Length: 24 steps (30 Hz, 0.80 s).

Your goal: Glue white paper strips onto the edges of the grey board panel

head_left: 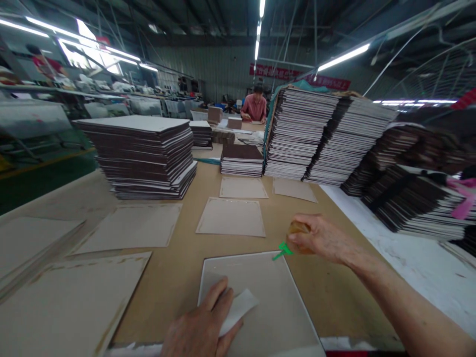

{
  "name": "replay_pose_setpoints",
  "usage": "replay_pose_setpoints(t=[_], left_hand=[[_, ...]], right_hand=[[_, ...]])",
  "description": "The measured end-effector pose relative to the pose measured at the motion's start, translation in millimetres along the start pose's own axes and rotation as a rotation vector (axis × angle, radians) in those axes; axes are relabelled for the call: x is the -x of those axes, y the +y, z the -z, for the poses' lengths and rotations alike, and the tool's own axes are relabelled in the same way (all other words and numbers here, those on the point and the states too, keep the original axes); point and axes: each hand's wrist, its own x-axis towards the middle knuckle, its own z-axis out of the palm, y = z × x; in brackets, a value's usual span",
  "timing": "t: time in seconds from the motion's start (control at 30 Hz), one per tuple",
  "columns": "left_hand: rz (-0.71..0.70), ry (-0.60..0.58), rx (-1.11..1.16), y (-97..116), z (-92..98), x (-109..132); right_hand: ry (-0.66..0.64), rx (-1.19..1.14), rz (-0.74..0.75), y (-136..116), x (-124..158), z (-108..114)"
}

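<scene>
Left hand is loosely holding a slip over the board at 6 o'clock; right hand, nearer the board's 1 o'clock corner, is gripping a bottle, its green tip aiming there.

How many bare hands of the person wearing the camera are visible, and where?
2. The left hand is on a flat beige rectangular board, touching a thin white piece; the right hand grips a rounded amber object near the board's far right corner.
</scene>
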Motion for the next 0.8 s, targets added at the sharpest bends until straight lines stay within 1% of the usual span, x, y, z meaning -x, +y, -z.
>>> replay_pose_setpoints(t=[0.13, 0.27, 0.43, 0.67, 0.8], left_hand=[[-0.006, 0.036, -0.002, -1, -2.9, 0], [-0.02, 0.051, 0.008, -2, -6.4, -1], [-0.002, 0.056, -0.028, 0, -6.0, -1], [-0.009, 0.056, -0.015, -2, -6.8, 0], [-0.007, 0.044, -0.012, -2, -5.7, -1]], right_hand=[[0.015, -0.032, -0.047, 19, 7, 5], [0.017, -0.065, -0.059, 24, 8, 5], [-0.002, -0.112, -0.038, 15, 5, -2], [-0.008, -0.144, -0.011, 6, -1, -6], [-0.022, -0.172, 0.036, -8, -7, -17]])
